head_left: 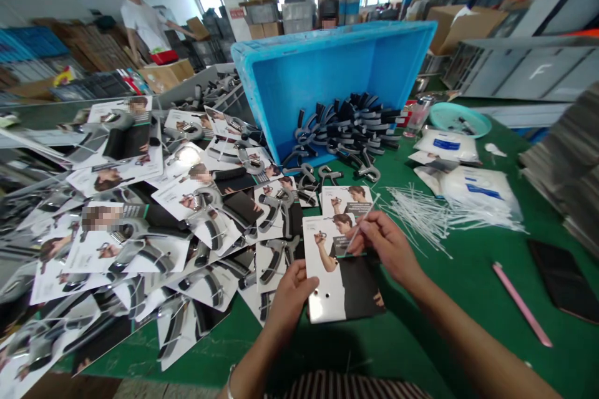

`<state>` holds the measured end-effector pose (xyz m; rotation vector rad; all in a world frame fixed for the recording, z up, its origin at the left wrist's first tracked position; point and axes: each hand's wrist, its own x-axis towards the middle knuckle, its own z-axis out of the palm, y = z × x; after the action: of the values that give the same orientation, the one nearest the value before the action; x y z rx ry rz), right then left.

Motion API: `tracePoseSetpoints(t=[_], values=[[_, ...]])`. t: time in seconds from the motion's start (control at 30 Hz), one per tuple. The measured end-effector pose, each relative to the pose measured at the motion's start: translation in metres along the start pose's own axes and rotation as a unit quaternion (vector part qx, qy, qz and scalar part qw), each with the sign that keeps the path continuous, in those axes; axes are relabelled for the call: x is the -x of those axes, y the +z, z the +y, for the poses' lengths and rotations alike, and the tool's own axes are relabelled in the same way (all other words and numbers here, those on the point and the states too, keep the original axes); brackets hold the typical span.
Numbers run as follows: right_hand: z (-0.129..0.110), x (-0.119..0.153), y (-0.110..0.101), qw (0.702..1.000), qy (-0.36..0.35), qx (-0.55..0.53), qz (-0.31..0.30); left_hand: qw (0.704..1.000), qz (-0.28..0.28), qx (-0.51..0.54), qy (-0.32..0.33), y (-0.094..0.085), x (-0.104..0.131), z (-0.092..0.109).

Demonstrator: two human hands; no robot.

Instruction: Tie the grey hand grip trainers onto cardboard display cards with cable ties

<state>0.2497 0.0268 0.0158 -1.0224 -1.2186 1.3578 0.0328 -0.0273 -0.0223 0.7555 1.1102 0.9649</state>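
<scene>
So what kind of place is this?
Probably a workshop or small factory. A big blue crate holds lots of matching black-and-grey squeezers, heaps of printed cards lie on the green table, and cardboard boxes stand farther back.

You can read a white "F" on the grey crate [524, 72] to your right. The print on your held card [330, 283] and on the blue labels [486, 192] of your plastic bags [508, 199] is too small or blurred.

card [327, 299]: glossy paper | bin [299, 75]: smooth plastic | tabletop [468, 305]: smooth green | springs [122, 234]: shiny metal
</scene>
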Motion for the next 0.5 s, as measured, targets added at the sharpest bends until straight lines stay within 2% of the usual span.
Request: tracePoseSetpoints(t=[0.1, 0.2, 0.33, 0.5], values=[[0.021, -0.008, 0.022, 1.0, -0.004, 0.012, -0.026, 0.999, 0.048, 0.014, -0.01, -0.003, 0.008, -0.014], [0.031, -0.01, 0.03, 0.998, -0.017, 0.049, -0.024, 0.996, 0.088, 0.02, 0.006, -0.001, 0.012, -0.016], [0.031, -0.008, 0.028, 0.999, -0.018, 0.05, -0.008, 0.995, 0.07, 0.067, -0.012, 0.011, 0.011, -0.018], [0.034, -0.003, 0.029, 0.996, -0.045, 0.073, 0.011, 0.979, 0.048, 0.191, -0.054, 0.022, -0.005, -0.025]])
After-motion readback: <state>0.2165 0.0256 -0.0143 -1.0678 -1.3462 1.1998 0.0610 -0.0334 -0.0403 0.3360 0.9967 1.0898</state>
